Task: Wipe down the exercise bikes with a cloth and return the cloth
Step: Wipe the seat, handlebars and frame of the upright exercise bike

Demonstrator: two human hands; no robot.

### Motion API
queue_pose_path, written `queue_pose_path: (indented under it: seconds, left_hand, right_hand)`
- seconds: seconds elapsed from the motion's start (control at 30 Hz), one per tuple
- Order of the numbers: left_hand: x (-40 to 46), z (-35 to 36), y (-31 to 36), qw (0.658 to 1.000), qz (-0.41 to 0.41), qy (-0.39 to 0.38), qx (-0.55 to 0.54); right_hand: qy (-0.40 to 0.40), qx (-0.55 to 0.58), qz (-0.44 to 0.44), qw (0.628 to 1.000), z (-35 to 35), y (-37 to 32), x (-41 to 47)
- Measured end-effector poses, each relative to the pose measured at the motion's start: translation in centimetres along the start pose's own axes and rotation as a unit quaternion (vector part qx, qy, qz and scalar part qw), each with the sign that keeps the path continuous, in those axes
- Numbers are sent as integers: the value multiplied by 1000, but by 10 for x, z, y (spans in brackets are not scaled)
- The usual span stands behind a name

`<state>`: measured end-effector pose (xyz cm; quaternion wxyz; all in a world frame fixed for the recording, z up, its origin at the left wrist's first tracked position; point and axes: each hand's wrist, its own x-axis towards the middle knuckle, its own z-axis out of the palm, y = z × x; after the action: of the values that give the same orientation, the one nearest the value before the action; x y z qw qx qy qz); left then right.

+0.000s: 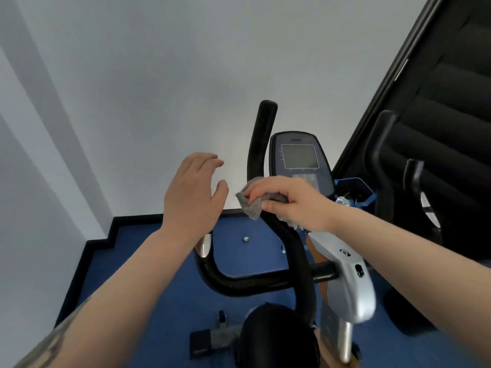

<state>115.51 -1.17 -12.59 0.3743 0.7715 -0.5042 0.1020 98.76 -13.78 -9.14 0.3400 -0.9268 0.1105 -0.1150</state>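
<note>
Two bare hands are in my head view, both raised over the exercise bike (342, 282). My right hand (292, 201) is clenched on the grey cloth (251, 205), fingers curled over it and pressing it against the black handlebar (268, 221) where the bar curves upward. Part of the cloth sticks out past the fingertips on the left; a frayed edge hangs below the palm. My left hand (192, 197) hovers just beside the cloth, apart from it, fingers spread loosely and holding nothing. It sits above a chrome grip end (204, 245) of the lower handlebar loop. Behind my right hand stands the console (300, 158), its grey screen blank. Blue floor (159, 261) lies below the bike. A second black machine (425, 155) stands at the right edge.
</note>
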Motion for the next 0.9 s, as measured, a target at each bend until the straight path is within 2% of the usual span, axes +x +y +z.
queue_pose_path:
  seconds: [0.2, 0.3, 0.43, 0.53, 0.6, 0.77, 0.9]
  left_hand:
    - [-4, -9, 21, 997, -44, -40, -52]
    - [-35, -9, 44, 989, -30, -66, -130]
    - [-88, -2, 67, 969, -13, -168, -180]
    - [-112, 2, 73, 966, -6, -202, -162]
    - [-117, 4, 75, 969, -8, -204, -136]
    - [-117, 10, 77, 973, 24, -223, -58]
    - [-115, 15, 76, 963, 12, -265, -44]
  right_hand:
    - [-2, 28, 30, 999, 6, 2, -47]
    - [59, 60, 73, 994, 20, 9, -80]
    - [162, 70, 88, 980, 53, 7, -118]
    - [273, 54, 102, 955, 83, 1, -135]
    - [315, 98, 125, 936, 99, -6, -151]
    - [351, 164, 146, 910, 132, -19, -181]
    - [319, 139, 142, 927, 105, -21, -175]
